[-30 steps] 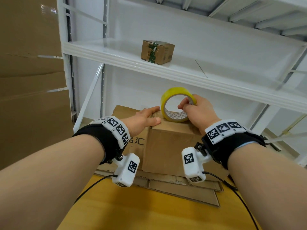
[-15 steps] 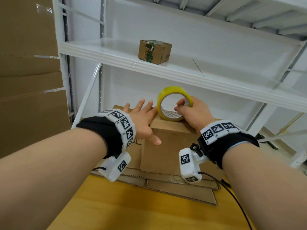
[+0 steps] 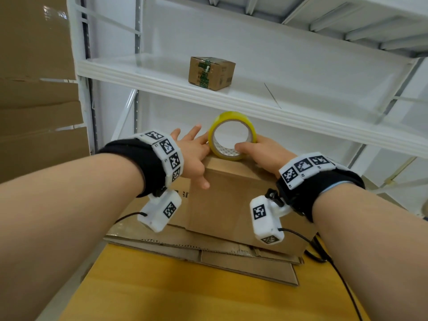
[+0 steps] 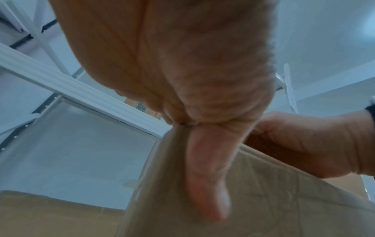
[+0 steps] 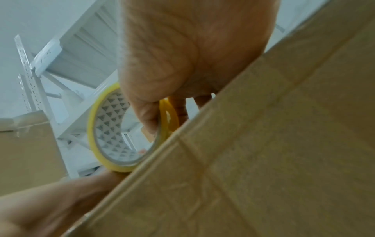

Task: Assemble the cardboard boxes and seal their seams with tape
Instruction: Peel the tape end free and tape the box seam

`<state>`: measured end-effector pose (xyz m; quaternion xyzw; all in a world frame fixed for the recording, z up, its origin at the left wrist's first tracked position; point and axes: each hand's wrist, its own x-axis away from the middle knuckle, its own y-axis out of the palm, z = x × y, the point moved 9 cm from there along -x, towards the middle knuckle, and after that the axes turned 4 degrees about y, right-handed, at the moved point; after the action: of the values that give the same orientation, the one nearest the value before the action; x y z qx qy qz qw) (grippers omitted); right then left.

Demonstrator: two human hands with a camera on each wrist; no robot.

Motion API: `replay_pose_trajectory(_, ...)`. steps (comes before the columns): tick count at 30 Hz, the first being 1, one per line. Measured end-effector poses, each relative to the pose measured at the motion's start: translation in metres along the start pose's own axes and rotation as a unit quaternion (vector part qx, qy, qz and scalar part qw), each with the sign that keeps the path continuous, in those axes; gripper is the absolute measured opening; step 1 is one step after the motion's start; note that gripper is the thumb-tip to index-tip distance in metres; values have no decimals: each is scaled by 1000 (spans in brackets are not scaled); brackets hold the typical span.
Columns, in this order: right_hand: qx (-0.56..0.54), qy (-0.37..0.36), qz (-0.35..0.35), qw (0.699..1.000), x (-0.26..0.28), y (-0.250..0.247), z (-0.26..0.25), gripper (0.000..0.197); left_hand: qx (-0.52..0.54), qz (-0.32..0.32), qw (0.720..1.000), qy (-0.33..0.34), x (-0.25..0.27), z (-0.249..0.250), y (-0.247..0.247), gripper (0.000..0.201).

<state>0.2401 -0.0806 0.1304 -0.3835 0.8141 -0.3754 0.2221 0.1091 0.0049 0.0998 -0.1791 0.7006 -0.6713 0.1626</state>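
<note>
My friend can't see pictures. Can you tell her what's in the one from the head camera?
A right hand holds a yellow tape roll upright on top of a cardboard box, while the left hand rests open beside it. A small box sits on the white shelf above.

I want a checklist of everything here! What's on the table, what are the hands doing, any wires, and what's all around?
Surface: yellow wooden table.
Job's things: upright cardboard box; yellow tape roll standing on its top; flattened cardboard beneath.
Clutter: nothing seen.
Hands: right hand grips the tape roll; left hand with fingers spread, on the box's top left edge.
Cables: black cable from the right wrist camera; another from the left.
Surroundings: white shelf holding a small box; big cartons left.
</note>
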Motion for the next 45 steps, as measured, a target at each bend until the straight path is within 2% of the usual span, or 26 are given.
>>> replay_pose_trajectory(4, 31, -16, -22, 999, 0, 11, -10, 45, 36, -57, 997, -36, 6, -8, 10, 105)
replay_pose_trajectory(6, 21, -9, -38, 999, 0, 12, -5, 49, 73, -65, 994, -39, 7, -6, 14, 103)
replay_pose_trajectory(10, -65, -1, -32, 997, 1, 9, 7, 38, 142, -52, 988, -12, 18, 12, 4, 96)
replay_pose_trajectory(12, -70, -5, -14, 997, 0, 6, 9, 35, 121, -42, 992, -13, 20, 16, 2, 92)
replay_pose_trajectory(15, -65, 0, 10, 998, 3, -5, 11, 30, 66, -29, 997, -28, 18, 9, 8, 98)
replay_pose_trajectory(19, -77, 25, 32, 996, 7, -27, 28, 40, 39, -19, 998, -39, 15, 3, 11, 105)
replay_pose_trajectory(21, -90, 33, 44, 994, 9, -36, 37, 37, 36, -19, 999, -36, 14, 5, 11, 106)
replay_pose_trajectory(26, -108, 24, 38, 993, 17, -32, 41, 26, -40, -35, 998, -43, 7, 6, 8, 115)
replay_pose_trajectory(28, -113, 18, 30, 993, 17, -27, 40, 22, -56, -43, 997, -29, 4, 18, 6, 112)
replay_pose_trajectory(32, -109, 6, -6, 994, 15, -17, 33, 28, 19, -42, 999, 15, 2, 51, 4, 100)
replay_pose_trajectory(35, -87, 11, -39, 995, 13, -17, 35, 38, 69, -20, 997, 38, -1, 47, 7, 101)
replay_pose_trajectory(38, -51, 15, -66, 996, 17, -16, 38, 45, 69, -11, 997, 45, -4, 39, 10, 106)
replay_pose_trajectory(42, -51, 8, -51, 997, 20, -14, 26, 41, 23, -48, 998, 22, -5, 27, -2, 99)
replay_pose_trajectory(45, -39, -6, -32, 999, 19, -13, 23, 42, 89, -67, 993, 27, -6, 27, -10, 95)
